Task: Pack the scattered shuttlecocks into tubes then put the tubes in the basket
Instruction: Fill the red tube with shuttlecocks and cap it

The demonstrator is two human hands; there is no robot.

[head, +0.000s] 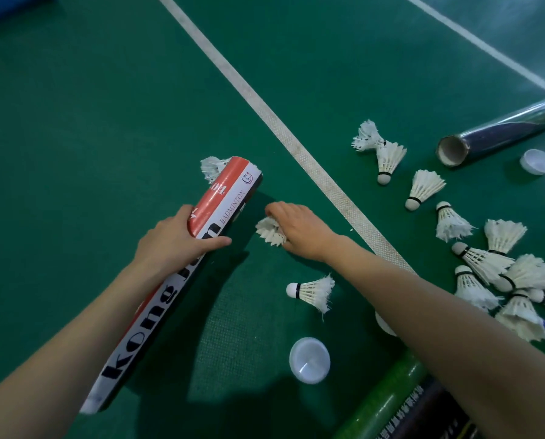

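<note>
- The left hand [176, 239] grips a red, white and black tube [182, 270] around its upper part, fingers [215, 241] wrapped across the front and clamped on it; the tube slants from lower left up to the middle of the view.
- A shuttlecock [212, 167] shows just behind the tube's far end; whether it touches the tube or lies on the floor beyond it cannot be told.
- The right hand [299, 231] is palm down just to the right of the tube's far end, fingers closed on a second shuttlecock [269, 231] whose feathers fan out below the hand.
- One more shuttlecock [312, 291] lies on its side on the green floor [90, 122] under the right forearm, cork pointing left.
- A heap of shuttlecocks [512, 280] is scattered to the right, beyond the white court line [296, 147].
- A dark, shiny tube [499, 131] lies open-ended at upper right, with a white cap [537, 161] just beside it.
- Another white cap [309, 359] sits near the bottom, close to a green tube [388, 400] and a black tube [429, 413] lying side by side.
</note>
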